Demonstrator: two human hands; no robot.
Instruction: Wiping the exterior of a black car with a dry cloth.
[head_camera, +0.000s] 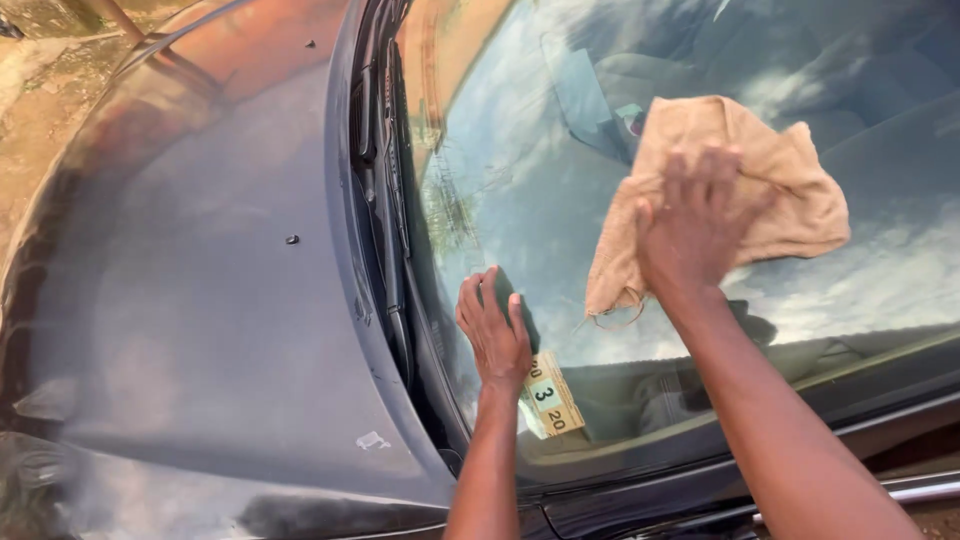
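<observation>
Forearms: both reach up from the bottom edge toward the windshield (560, 170) of a dark car.
Risk: the cloth (790, 190) is only pinned by a flat palm, so I judge it could slide or bunch on the sloping glass and leave streaks; the frayed threads at its lower corner might snag.
Risk two: the left hand rests near the wipers (392, 190), which could catch its fingers.
Right hand (695, 225): fingers spread wide, pressed flat on the tan cloth, high on the glass.
Left hand (495, 330): loosely curled, resting on the lower glass, nothing gripped, just above a small sticker (548, 395).
Hood (210, 300): dusty, left of the wipers.
</observation>
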